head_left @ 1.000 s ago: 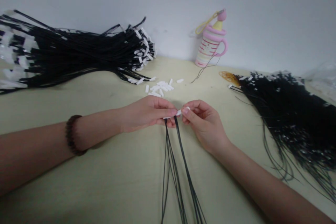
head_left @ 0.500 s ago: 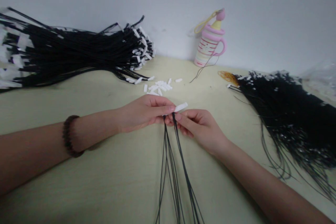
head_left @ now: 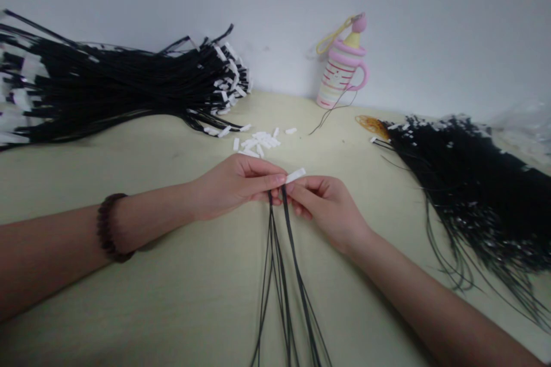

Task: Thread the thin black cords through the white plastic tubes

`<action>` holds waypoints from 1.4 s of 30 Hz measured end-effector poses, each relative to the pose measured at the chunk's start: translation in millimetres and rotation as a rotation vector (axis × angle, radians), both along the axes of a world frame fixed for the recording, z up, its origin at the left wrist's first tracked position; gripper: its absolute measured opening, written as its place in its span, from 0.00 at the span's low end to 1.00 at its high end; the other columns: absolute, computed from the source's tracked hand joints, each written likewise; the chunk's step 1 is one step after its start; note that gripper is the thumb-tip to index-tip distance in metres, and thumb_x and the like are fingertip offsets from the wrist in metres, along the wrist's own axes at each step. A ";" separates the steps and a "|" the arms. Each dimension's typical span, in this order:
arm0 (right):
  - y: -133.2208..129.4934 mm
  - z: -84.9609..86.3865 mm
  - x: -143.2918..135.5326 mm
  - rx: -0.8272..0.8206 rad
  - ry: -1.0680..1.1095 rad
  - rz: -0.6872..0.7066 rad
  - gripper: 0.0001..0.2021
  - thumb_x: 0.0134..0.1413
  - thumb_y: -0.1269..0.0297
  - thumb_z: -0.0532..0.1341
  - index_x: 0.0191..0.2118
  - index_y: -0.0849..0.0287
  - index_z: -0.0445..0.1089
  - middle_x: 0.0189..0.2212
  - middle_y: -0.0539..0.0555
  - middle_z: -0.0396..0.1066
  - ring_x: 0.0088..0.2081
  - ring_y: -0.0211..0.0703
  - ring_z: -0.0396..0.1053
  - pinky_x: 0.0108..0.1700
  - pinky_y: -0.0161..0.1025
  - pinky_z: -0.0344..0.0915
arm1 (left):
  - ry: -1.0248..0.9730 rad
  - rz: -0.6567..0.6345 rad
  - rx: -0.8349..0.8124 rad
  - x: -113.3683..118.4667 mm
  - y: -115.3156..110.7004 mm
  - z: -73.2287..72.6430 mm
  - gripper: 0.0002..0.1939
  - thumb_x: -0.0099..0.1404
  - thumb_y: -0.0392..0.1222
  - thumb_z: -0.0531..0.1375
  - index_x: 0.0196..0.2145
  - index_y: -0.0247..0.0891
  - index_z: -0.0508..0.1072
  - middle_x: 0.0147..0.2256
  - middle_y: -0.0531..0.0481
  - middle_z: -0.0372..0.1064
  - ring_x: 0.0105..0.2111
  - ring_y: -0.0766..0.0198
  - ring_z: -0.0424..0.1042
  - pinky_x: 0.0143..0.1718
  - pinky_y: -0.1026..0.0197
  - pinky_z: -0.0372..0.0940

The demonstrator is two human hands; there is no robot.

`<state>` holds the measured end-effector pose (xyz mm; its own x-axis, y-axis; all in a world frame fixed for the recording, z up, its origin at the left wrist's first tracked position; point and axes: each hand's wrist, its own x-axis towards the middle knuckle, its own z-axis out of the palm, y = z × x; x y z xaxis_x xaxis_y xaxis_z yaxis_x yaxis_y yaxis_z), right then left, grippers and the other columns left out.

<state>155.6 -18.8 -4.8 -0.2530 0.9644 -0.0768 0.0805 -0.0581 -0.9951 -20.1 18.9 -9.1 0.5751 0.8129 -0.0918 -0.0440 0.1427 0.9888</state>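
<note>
Both hands meet at the middle of the table, fingers pinched together. My left hand is closed on the ends of several thin black wires, which hang down toward the bottom edge in two groups. A white rectangular piece sticks out between the fingertips, at the top of the right-hand group. My right hand is closed on the upper end of that group, just below the white piece. The fingers cover the wire ends, so how the piece sits on them is hidden. A dark beaded bracelet circles the left wrist.
Small white pieces lie loose just beyond the hands. A large bundle of black wires with white ends fills the back left; another black wire bundle lies at right. A pink-and-white cup-shaped item stands against the wall.
The whole view has shifted slightly. Both hands keep nearly the same pinch on the wires and the white piece, and the hanging wires sway a little.
</note>
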 end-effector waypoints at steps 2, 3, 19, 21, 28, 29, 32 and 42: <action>0.4 0.7 0.1 -0.009 -0.003 0.014 0.12 0.53 0.60 0.62 0.25 0.63 0.74 0.17 0.46 0.64 0.19 0.30 0.55 0.23 0.31 0.49 | -0.001 -0.001 0.001 -0.1 -0.7 0.6 0.08 0.59 0.40 0.63 0.29 0.33 0.79 0.26 0.45 0.72 0.28 0.63 0.69 0.32 0.62 0.66; 0.7 1.2 0.2 -0.013 -0.002 0.024 0.12 0.53 0.60 0.62 0.25 0.63 0.73 0.17 0.46 0.64 0.19 0.30 0.55 0.23 0.31 0.48 | 0.005 -0.001 0.005 -0.2 -1.1 1.1 0.08 0.59 0.40 0.62 0.30 0.32 0.78 0.26 0.45 0.72 0.28 0.64 0.69 0.32 0.63 0.65; -1.3 5.9 -1.0 -0.027 -0.069 0.042 0.08 0.51 0.65 0.61 0.26 0.64 0.72 0.17 0.46 0.63 0.20 0.30 0.56 0.23 0.30 0.50 | 0.093 -0.038 0.084 -1.1 -1.5 7.1 0.09 0.63 0.36 0.59 0.28 0.28 0.76 0.24 0.49 0.71 0.25 0.71 0.67 0.29 0.68 0.61; -1.6 5.0 -0.9 -0.003 -0.058 0.043 0.08 0.51 0.66 0.61 0.25 0.64 0.72 0.17 0.46 0.64 0.20 0.29 0.56 0.23 0.30 0.50 | 0.092 -0.038 0.084 -1.1 -1.4 6.9 0.09 0.63 0.36 0.59 0.29 0.28 0.76 0.24 0.49 0.71 0.26 0.71 0.67 0.29 0.68 0.61; 0.4 2.7 0.6 -0.033 0.052 0.051 0.08 0.49 0.62 0.65 0.28 0.63 0.75 0.18 0.46 0.66 0.19 0.29 0.57 0.22 0.29 0.50 | 0.082 -0.028 0.074 -1.9 -2.1 6.8 0.09 0.64 0.37 0.59 0.31 0.28 0.76 0.25 0.49 0.71 0.26 0.72 0.67 0.30 0.69 0.62; 0.4 3.2 0.3 -0.037 0.059 0.053 0.09 0.49 0.62 0.66 0.27 0.63 0.75 0.18 0.46 0.66 0.19 0.29 0.57 0.22 0.29 0.50 | 0.084 -0.035 0.075 -2.1 -2.2 7.0 0.09 0.64 0.37 0.59 0.30 0.28 0.76 0.25 0.49 0.71 0.26 0.71 0.67 0.31 0.68 0.62; -0.3 5.8 -1.3 -0.063 0.073 0.042 0.09 0.48 0.62 0.65 0.24 0.63 0.73 0.17 0.46 0.65 0.19 0.29 0.56 0.22 0.29 0.50 | 0.080 -0.056 0.074 -2.8 -1.5 6.7 0.09 0.64 0.37 0.59 0.30 0.28 0.76 0.26 0.49 0.72 0.27 0.71 0.67 0.31 0.68 0.62; 0.0 2.8 -2.1 -0.012 -0.117 0.020 0.10 0.51 0.63 0.60 0.25 0.63 0.71 0.16 0.45 0.62 0.18 0.30 0.55 0.21 0.30 0.50 | 0.097 -0.051 0.125 -0.6 -1.6 9.2 0.10 0.64 0.34 0.58 0.27 0.29 0.76 0.24 0.51 0.71 0.26 0.73 0.67 0.30 0.71 0.62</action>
<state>153.5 -18.8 -2.1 -0.2606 0.9582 -0.1183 0.1970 -0.0672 -0.9781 -20.7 17.3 0.1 0.6090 0.7917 -0.0490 0.0570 0.0179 0.9982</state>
